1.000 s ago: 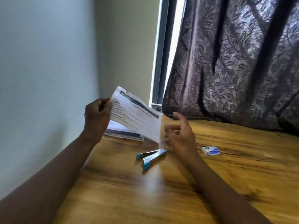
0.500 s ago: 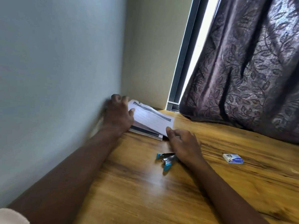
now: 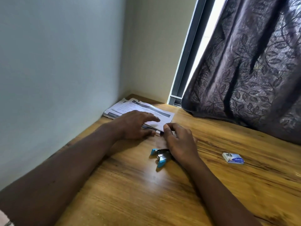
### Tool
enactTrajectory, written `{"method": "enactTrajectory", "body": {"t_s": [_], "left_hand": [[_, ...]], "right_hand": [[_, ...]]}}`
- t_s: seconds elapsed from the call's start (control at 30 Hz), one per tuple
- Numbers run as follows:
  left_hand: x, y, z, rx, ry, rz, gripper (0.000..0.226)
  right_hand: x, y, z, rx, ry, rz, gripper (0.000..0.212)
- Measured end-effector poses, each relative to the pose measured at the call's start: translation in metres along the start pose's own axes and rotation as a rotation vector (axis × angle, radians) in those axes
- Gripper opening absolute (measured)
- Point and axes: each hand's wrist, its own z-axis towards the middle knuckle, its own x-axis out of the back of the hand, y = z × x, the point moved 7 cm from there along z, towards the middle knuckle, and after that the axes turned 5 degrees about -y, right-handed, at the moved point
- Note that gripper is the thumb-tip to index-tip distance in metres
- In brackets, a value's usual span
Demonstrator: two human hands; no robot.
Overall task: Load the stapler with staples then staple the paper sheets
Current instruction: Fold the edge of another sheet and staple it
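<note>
My honey-coloured wooden desk (image 3: 162, 193) with dark grain streaks runs into a corner where a pale blue-grey wall (image 3: 57, 62) on my left meets a cream wall (image 3: 154, 54) ahead. A dark window frame (image 3: 184, 75) shows a bright strip of daylight, and a dark purple leaf-patterned curtain (image 3: 252, 62) hangs down to the desk's far edge.

We take the wooden table (image 3: 162, 193) as our landmark: its warm, streaked grain fills the lower frame and carries a soft sheen near its middle. Left of the table rises a pale grey-blue wall (image 3: 57, 70), meeting a cream wall (image 3: 154, 54) at the table's far corner. Beyond its far edge stands a dark window frame (image 3: 187, 59) with a bright strip of daylight, and a dark leaf-patterned curtain (image 3: 252, 70) hangs over the table's far right.
</note>
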Motion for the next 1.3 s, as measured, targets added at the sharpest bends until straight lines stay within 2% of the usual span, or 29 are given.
{"method": "enactTrajectory", "body": {"t_s": [0.13, 0.23, 0.33, 0.43, 0.5, 0.57, 0.63, 0.7, 0.73, 0.8, 0.87, 1.0, 1.13, 1.2, 1.3], "left_hand": [[0.003, 0.002, -0.010, 0.076, 0.091, 0.063, 0.046], [0.004, -0.002, -0.018, 0.131, 0.141, 0.049, 0.045], [0.004, -0.008, -0.022, 0.178, 0.159, 0.041, 0.059], [0.005, -0.002, -0.024, 0.153, 0.152, 0.064, 0.083], [0.008, 0.008, -0.027, 0.099, 0.192, 0.033, 0.084], [0.012, 0.022, -0.032, 0.023, 0.241, -0.028, 0.072], [0.009, 0.044, -0.039, -0.060, 0.228, -0.119, 0.067], [0.000, 0.070, -0.047, -0.151, 0.184, -0.169, 0.067], [-0.004, 0.083, -0.050, -0.190, 0.169, -0.140, 0.066], [-0.012, 0.099, -0.051, -0.214, 0.129, -0.055, 0.067], [-0.017, 0.105, -0.049, -0.187, 0.097, -0.021, 0.060], [-0.013, 0.113, -0.047, -0.112, 0.181, -0.097, 0.034], [-0.011, 0.132, -0.039, -0.002, 0.270, -0.309, 0.019], [-0.010, 0.144, -0.027, 0.043, 0.293, -0.363, 0.017], [-0.011, 0.162, 0.000, 0.096, 0.298, -0.305, 0.020]], "right_hand": [[0.001, 0.000, -0.001, 0.002, -0.011, 0.006, 0.039], [0.000, -0.002, -0.004, 0.041, -0.047, 0.000, 0.045], [0.004, -0.006, -0.010, 0.127, -0.099, 0.014, 0.052], [0.009, -0.009, -0.026, 0.198, -0.217, 0.041, 0.061], [0.018, -0.008, -0.041, 0.243, -0.234, 0.014, 0.064], [0.038, 0.001, -0.049, 0.242, -0.131, 0.034, 0.057], [0.073, 0.023, -0.053, 0.178, 0.123, -0.043, 0.044], [0.108, 0.056, -0.061, -0.018, 0.342, -0.247, 0.044], [0.120, 0.074, -0.068, -0.146, 0.381, -0.338, 0.049], [0.128, 0.109, -0.081, -0.368, 0.301, -0.450, 0.058], [0.123, 0.126, -0.089, -0.438, 0.197, -0.477, 0.060], [0.123, 0.117, -0.102, -0.356, 0.232, -0.422, 0.039], [0.127, 0.117, -0.109, -0.306, 0.285, -0.287, 0.035], [0.127, 0.126, -0.105, -0.286, 0.219, -0.226, 0.036], [0.124, 0.141, -0.095, -0.178, 0.027, -0.320, 0.040]]}}
